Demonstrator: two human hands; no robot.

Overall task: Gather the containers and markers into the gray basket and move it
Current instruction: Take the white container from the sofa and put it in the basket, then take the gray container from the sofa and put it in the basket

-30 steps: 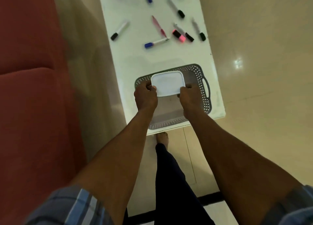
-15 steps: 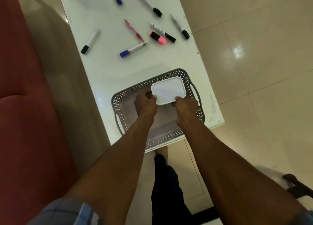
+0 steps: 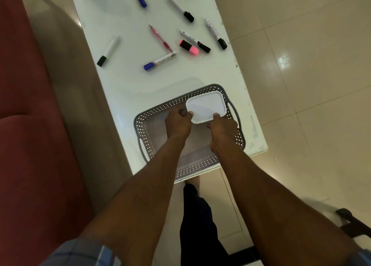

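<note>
Markers (image 3: pixel 160 61) litter table (image 3: pixel 128 89) beyond basket (image 3: pixel 140 123); both hands' grip pinching container (image 3: pixel 205 109).

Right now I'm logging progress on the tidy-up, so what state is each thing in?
White lidded rectangular container: lid on, gripped by both hands inside the basket's far right corner.
Gray perforated plastic basket: on the white table, no markers inside.
Markers, such as the pink highlighter: capped, loose on the table.
Left hand: gripping container.
Right hand: gripping container.
</note>
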